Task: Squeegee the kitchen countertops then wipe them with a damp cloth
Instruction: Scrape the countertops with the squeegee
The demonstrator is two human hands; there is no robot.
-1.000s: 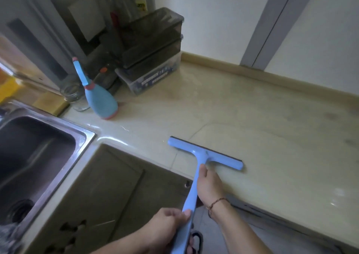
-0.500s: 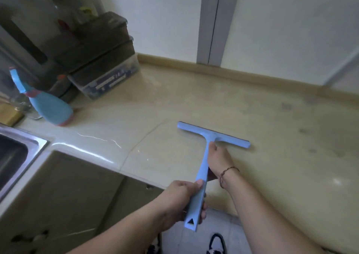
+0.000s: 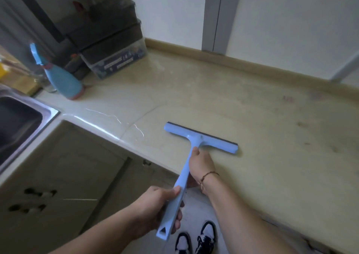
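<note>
While both hands gripped one light-blue squeegee (image 3: 196, 141), its blade lay flat on the beige bench (image 3: 242, 106) just ahead of the right hand (image 3: 201, 164). That hand was wrapped around the handle just behind the crossbar; the left hand (image 3: 157, 207) was clenched around the handle's lower end — off the bench edge, above the floor. Far to the left hand's side stood a blue bottle (image 3: 62, 80) beside the sink (image 3: 48, 115).
</note>
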